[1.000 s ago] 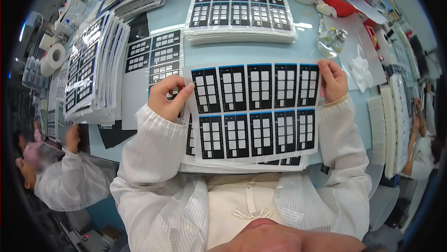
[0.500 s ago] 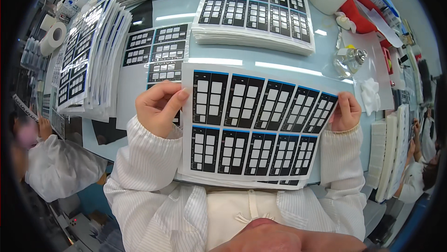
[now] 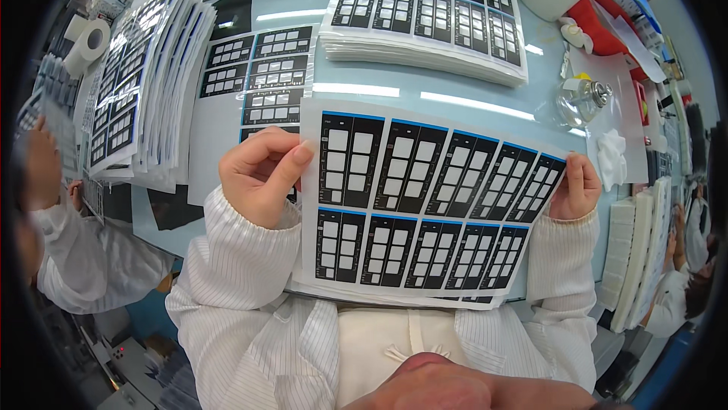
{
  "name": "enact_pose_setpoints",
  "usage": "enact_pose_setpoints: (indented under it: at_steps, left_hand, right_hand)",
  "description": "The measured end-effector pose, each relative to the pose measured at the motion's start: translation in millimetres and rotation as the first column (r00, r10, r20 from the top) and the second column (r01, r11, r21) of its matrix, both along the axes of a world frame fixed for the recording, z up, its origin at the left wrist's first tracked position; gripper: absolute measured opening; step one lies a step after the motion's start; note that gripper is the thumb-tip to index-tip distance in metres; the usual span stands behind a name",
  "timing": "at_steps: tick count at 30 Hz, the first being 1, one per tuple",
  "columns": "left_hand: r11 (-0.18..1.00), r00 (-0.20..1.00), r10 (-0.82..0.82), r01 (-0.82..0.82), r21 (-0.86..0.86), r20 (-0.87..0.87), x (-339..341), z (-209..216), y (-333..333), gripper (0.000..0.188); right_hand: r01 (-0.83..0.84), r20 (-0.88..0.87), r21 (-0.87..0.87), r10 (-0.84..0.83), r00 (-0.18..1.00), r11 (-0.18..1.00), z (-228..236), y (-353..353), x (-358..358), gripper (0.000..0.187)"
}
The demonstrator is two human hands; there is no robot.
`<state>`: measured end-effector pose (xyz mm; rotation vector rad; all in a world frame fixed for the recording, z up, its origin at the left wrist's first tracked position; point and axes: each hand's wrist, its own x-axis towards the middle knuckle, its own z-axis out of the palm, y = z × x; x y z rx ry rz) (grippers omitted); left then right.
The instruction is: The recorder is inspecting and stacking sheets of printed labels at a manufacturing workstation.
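Note:
Between my hands is a white printed sheet [image 3: 309, 243] with two rows of black panels, each bearing small white squares and a blue top edge. My left hand [image 3: 262, 175] pinches its left edge near the top, thumb in front. My right hand [image 3: 576, 189] is closed on the upper right edge, its fingers partly behind the sheet. The sheet tilts toward me, and edges of other sheets show under its lower side. Beyond it lies a thick stack of similar sheets [image 3: 425, 8]. More printed sheets [image 3: 273, 69] lie flat beyond my left hand.
A tall, leaning pile of sheets [image 3: 163, 84] stands at left, near a paper roll [image 3: 91, 40]. At right are a glass bottle [image 3: 582, 99] with a metal top, crumpled white tissue [image 3: 611, 158] and white stacked blocks [image 3: 635, 258]. Co-workers in white sleeves [image 3: 98, 258] sit at both sides.
The sheet stays between both hands, its pose nearly the same. The view has shifted slightly, so the stack sits higher. At left, a co-worker's arm has risen with a blurred sheet.

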<state>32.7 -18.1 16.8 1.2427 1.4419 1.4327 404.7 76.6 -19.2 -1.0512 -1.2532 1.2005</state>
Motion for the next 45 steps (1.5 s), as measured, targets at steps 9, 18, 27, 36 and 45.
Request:
enact_pose_setpoints:
  at_steps: [9, 18, 27, 36, 45]
  left_hand:
    - [0.989, 0.973, -0.083, 0.107, -0.100, 0.214, -4.1, -8.0, 0.3, 0.018]
    - [0.973, 0.992, -0.030, 0.057, -0.222, 0.120, -4.6, -9.3, 5.0, 0.027]
    - [0.956, 0.949, -0.220, 0.256, -0.143, 0.228, -5.2, -9.2, 6.1, 0.033]
    - [0.914, 0.932, -0.363, 0.360, -0.188, 0.018, -7.1, -6.5, 3.2, 0.018]
    - [0.928, 0.945, -0.324, 0.327, -0.178, 0.047, -6.5, -7.4, 2.9, 0.018]
  right_hand:
    - [-0.058, -0.067, -0.047, 0.055, 0.996, 0.997, -2.2, -0.5, -3.5, 0.018]
    - [0.001, -0.003, 0.009, -0.001, 1.000, 1.000, -0.2, -4.9, -12.0, 0.018]
    - [0.152, -0.032, -0.096, -0.156, 0.987, 0.984, 3.2, -7.7, -12.7, 0.021]
    - [0.120, -0.115, -0.077, -0.128, 0.985, 0.990, 7.6, -8.5, -7.3, 0.020]
    - [0.184, -0.072, -0.073, -0.189, 0.979, 0.980, 16.5, -11.3, -17.8, 0.019]
